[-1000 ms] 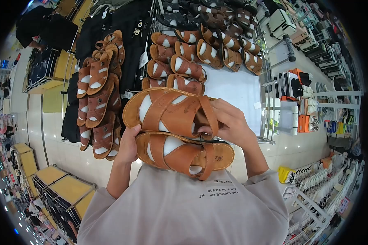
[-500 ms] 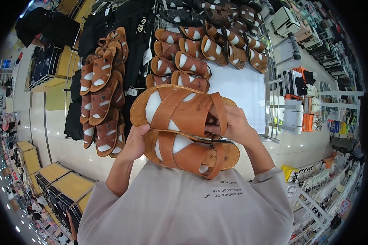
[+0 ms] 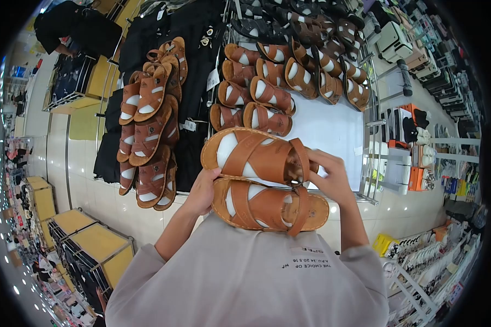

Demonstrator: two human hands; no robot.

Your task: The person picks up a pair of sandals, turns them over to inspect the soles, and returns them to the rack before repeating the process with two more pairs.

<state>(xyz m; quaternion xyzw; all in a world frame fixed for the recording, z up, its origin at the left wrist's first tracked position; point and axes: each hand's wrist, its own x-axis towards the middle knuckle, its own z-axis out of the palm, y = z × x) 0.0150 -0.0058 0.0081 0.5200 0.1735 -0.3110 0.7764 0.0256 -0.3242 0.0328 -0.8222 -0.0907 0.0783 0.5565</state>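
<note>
I hold a pair of tan leather sandals in front of my chest, one above the other. The upper sandal (image 3: 250, 155) has crossed straps, a heel strap and white stuffing in the toe. The lower sandal (image 3: 259, 204) matches it and hangs close to my grey shirt (image 3: 245, 272). My left hand (image 3: 201, 191) is closed on their toe ends, thumb on top where the two soles meet. My right hand (image 3: 330, 173) is at the heel end of the upper sandal, its fingers reaching in under the heel strap; the fingertips are partly hidden.
A white display table (image 3: 333, 133) carries rows of brown sandals (image 3: 270, 95), with black ones behind. Left of it, stacked brown sandals (image 3: 154, 117) lie on black clothing (image 3: 199, 98). A metal rail (image 3: 368, 163) edges the table. A person in black (image 3: 76, 30) stands at upper left.
The view has shifted, so the table and stacks sit farther right. The sandals and both my hands have also moved right in view. My right hand still reaches into the upper sandal's heel.
</note>
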